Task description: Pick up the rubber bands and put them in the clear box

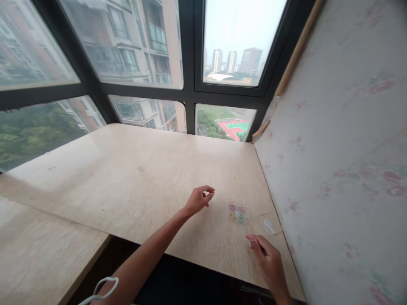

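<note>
A small clear plastic box [238, 212] lies on the pale marbled sill, with tiny red, pink, yellow and green loop-like pieces in separate sections. To its left, my left hand [199, 199] hovers over the sill, thumb and forefinger curled toward each other in a pinch. Anything between those fingertips is too small to make out. My right hand [266, 256] is at the lower right, nearer to me than the box, its thumb and forefinger pressed together. Whatever it may hold cannot be seen. Neither hand touches the box.
Crumpled clear plastic [269, 226] lies beside the flowered wall [337, 169]. Small dark loops [140, 169] and a thin dark piece [51, 168] rest farther left on the sill [165, 152]. Dark-framed windows border the back. A white cord [108, 284] crosses my left forearm.
</note>
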The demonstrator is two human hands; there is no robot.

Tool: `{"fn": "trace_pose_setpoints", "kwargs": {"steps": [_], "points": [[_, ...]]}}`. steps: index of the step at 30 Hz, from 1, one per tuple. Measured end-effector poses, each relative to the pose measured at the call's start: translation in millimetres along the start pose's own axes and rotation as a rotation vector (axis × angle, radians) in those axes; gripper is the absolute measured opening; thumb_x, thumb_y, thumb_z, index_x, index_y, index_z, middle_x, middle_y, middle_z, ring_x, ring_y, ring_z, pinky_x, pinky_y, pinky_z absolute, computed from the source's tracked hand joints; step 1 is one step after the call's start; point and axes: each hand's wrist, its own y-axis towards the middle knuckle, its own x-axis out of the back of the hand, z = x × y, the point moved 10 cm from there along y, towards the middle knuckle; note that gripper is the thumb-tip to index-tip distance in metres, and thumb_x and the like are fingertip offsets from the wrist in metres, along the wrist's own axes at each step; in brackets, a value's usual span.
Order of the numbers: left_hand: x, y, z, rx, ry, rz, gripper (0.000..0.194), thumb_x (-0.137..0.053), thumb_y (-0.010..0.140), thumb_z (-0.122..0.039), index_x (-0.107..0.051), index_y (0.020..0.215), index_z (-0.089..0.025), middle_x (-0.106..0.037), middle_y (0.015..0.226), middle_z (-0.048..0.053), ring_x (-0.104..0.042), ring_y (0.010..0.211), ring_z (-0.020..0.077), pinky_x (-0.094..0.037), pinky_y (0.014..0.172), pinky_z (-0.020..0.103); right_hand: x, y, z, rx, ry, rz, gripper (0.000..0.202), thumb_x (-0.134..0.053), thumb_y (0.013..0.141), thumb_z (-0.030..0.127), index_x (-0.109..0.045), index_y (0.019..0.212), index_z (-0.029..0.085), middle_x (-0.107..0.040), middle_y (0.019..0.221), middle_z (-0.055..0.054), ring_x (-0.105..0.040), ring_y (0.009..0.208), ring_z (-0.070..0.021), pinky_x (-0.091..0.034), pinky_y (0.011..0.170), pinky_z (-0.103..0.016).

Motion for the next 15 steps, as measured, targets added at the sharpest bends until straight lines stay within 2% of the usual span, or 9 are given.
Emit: {"fn": "trace_pose_setpoints", "kwargs": {"steps": [4, 7, 11, 15], "points": [[50.2, -18.8, 37.4, 0.028, 0.077, -0.162, 0.018, -0.052, 0.083, -0.025, -0.065, 0.090, -0.014, -0.067, 0.093, 0.005, -0.057, 0.049, 0.0066, -0.046, 0.052, 0.020, -5.4, -0.4, 8.1, -0.018, -0.002, -0.040, 0.041, -0.052, 0.085, 0.051, -0.070, 0.082, 0.014, -0.059, 0.064, -0.004, -0.058, 0.060, -0.0155, -0.048, 0.057, -0.022], [84.0, -30.7, 61.0, 0.055, 0.086, -0.280, 0.016, -0.050, 0.083, -0.021, -0.064, 0.088, -0.014, -0.067, 0.090, 0.004, -0.057, 0.051, 0.0072, -0.046, 0.056, 0.021, -35.0, 7.5, 43.2, 0.036, 0.067, 0.014, 0.038, -0.051, 0.088, 0.047, -0.070, 0.086, 0.014, -0.057, 0.063, -0.003, -0.057, 0.059, -0.0146, -0.048, 0.056, -0.022], [107.5, -38.5, 83.1, 0.111, -0.026, -0.376, 0.017, -0.047, 0.084, -0.021, -0.061, 0.091, -0.014, -0.065, 0.090, 0.004, -0.058, 0.054, 0.0082, -0.046, 0.055, 0.021, -109.4, 37.0, 130.1, 0.213, 0.192, 0.211, 0.029, -0.050, 0.090, 0.038, -0.068, 0.095, 0.015, -0.058, 0.067, -0.003, -0.056, 0.061, -0.0132, -0.047, 0.058, -0.023], [107.0, -36.3, 82.2, 0.075, -0.017, -0.338, 0.016, -0.046, 0.083, -0.016, -0.060, 0.091, -0.016, -0.064, 0.093, 0.008, -0.060, 0.078, 0.0147, -0.047, 0.071, 0.025, -210.2, 83.8, 208.6, 0.302, 0.285, 0.443, 0.029, -0.052, 0.089, 0.037, -0.062, 0.107, 0.016, -0.062, 0.078, -0.004, -0.057, 0.067, -0.0133, -0.048, 0.063, -0.025]]}}
